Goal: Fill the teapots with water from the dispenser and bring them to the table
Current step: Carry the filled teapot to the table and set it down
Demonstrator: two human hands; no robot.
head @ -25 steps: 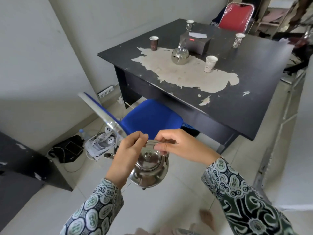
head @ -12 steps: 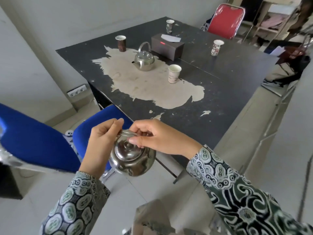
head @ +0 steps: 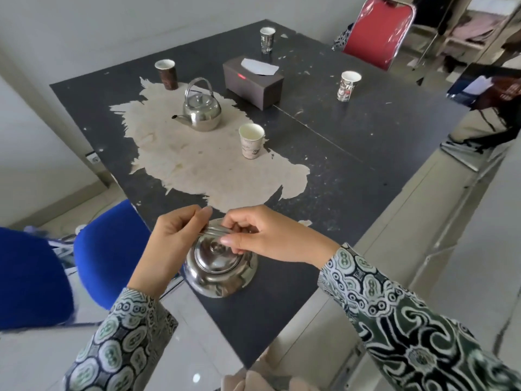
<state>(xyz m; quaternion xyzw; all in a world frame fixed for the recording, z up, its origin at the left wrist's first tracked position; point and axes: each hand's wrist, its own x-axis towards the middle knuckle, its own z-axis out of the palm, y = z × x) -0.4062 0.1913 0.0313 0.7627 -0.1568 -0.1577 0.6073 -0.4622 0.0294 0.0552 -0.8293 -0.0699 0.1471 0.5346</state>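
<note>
Moved: held teapot (head: 221,270) now over the table's (head: 366,131) near corner, no longer over floor.
Left hand (head: 172,246): pinching its handle.
Right hand (head: 265,238): pinching same handle.
Second teapot (head: 201,108): far left, on table.

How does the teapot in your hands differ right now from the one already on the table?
The carried teapot is held by its handle in both the left hand and right hand, above the table's near corner; the other teapot stands untouched on the worn pale patch of the table. The standing one's handle is upright and its spout shows; the carried one's spout is hidden. Both are shiny steel with lids on.
</note>
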